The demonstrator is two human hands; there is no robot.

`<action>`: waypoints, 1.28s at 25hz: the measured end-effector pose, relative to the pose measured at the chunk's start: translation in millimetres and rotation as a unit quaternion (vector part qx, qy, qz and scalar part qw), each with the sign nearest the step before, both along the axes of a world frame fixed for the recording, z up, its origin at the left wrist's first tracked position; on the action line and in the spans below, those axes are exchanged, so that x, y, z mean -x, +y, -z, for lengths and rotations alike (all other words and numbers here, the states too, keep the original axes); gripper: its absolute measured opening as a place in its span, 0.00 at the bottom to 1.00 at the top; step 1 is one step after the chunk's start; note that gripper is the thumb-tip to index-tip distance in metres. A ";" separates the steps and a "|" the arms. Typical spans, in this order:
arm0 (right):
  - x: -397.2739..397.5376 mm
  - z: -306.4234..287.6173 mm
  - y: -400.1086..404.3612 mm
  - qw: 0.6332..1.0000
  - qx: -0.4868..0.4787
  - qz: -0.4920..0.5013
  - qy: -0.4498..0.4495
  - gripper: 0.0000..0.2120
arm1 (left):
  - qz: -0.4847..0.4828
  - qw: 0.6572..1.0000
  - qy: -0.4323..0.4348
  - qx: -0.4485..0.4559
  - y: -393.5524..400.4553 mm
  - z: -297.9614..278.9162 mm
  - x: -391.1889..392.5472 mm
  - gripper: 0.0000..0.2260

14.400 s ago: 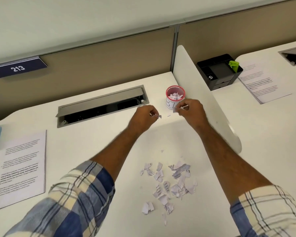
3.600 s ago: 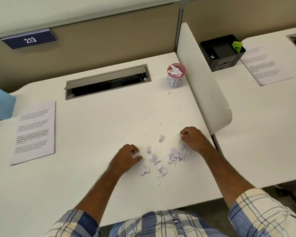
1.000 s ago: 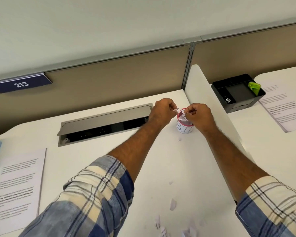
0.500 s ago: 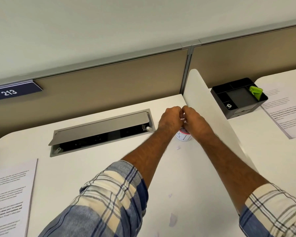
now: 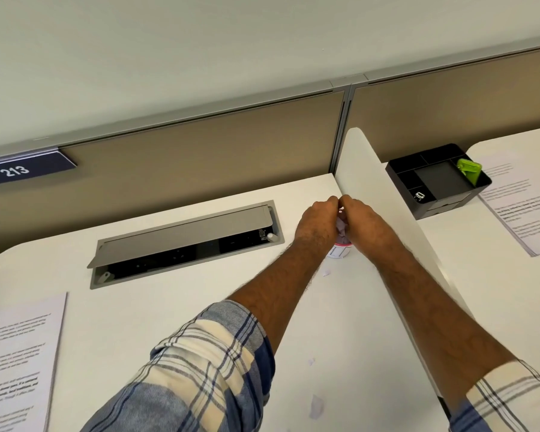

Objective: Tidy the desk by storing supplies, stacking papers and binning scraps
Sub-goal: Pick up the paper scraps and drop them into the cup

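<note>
A small white cup with a red rim (image 5: pixel 340 251) stands at the back of the white desk (image 5: pixel 138 313), beside the divider. My left hand (image 5: pixel 317 222) and my right hand (image 5: pixel 360 222) meet directly over the cup, knuckles touching, and hide its mouth. Between the two hands shows a wad of torn paper scraps (image 5: pixel 342 227), which both hands hold at the top of the cup. A few loose scraps lie on the desk: one small piece (image 5: pixel 325 272) just in front of the cup and a larger one (image 5: pixel 316 406) near the front.
A printed sheet (image 5: pixel 16 363) lies at the left. An open grey cable tray (image 5: pixel 184 241) is set into the desk left of the cup. The white divider (image 5: pixel 374 188) runs along the right. Beyond it stand a black organiser (image 5: pixel 437 182) and another sheet (image 5: pixel 524 207).
Both hands carried scraps from the pile at the front to the cup, then closed together over its mouth. In the last half second they have hardly moved.
</note>
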State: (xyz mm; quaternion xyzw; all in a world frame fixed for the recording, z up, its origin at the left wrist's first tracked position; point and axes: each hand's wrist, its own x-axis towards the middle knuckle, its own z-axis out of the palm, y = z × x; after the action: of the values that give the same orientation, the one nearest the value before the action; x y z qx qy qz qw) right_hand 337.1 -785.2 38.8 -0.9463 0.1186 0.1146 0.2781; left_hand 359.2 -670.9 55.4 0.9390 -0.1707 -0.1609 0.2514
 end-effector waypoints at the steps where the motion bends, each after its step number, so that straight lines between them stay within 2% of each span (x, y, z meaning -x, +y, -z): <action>1: 1.8 1.8 -0.7 1.000 -0.004 0.005 -0.014 0.27 | 0.001 1.000 0.000 0.000 0.9 -1.1 0.6 0.19; 4: 11.9 1.5 -1.8 0.999 -0.020 0.003 -0.033 0.19 | -0.011 1.000 -0.002 0.007 5.4 0.3 3.0 0.13; 7: 17.7 1.3 -1.7 0.999 -0.024 0.005 -0.035 0.20 | -0.039 0.999 -0.008 0.036 14.8 5.9 7.8 0.05; 12: 30.3 -15.1 5.6 0.998 -0.007 0.005 -0.061 0.14 | -0.078 0.992 0.012 0.096 21.9 4.9 13.1 0.03; 17: 46.3 -19.7 1.0 0.989 -0.001 0.031 -0.145 0.13 | -0.134 0.971 -0.005 0.199 43.1 -1.2 21.2 0.08; 20: 63.4 -15.6 -3.2 0.975 -0.008 0.044 -0.216 0.13 | -0.175 0.958 -0.008 0.227 66.2 1.5 29.6 0.06; 22: 79.3 -10.2 -4.7 0.958 -0.025 0.046 -0.281 0.09 | -0.193 0.952 -0.011 0.237 83.9 7.9 42.2 0.03; 24: 97.9 -0.2 -4.0 0.950 -0.052 0.038 -0.306 0.05 | -0.183 0.956 -0.008 0.228 103.5 20.7 63.0 0.03; 27: 121.0 31.8 6.9 0.962 -0.092 0.024 -0.254 0.05 | -0.145 0.976 0.003 0.164 135.6 49.0 97.8 0.06; 32: 121.9 86.7 27.0 0.993 -0.050 -0.068 -0.077 0.20 | -0.048 0.997 -0.001 0.060 185.0 84.2 158.1 0.12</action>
State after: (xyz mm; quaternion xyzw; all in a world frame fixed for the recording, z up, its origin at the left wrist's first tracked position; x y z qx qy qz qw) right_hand 215.1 -758.2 -47.9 -0.9431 0.0265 0.0656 0.3249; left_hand 201.1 -485.8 -28.7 0.9296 -0.1348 -0.1372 0.3144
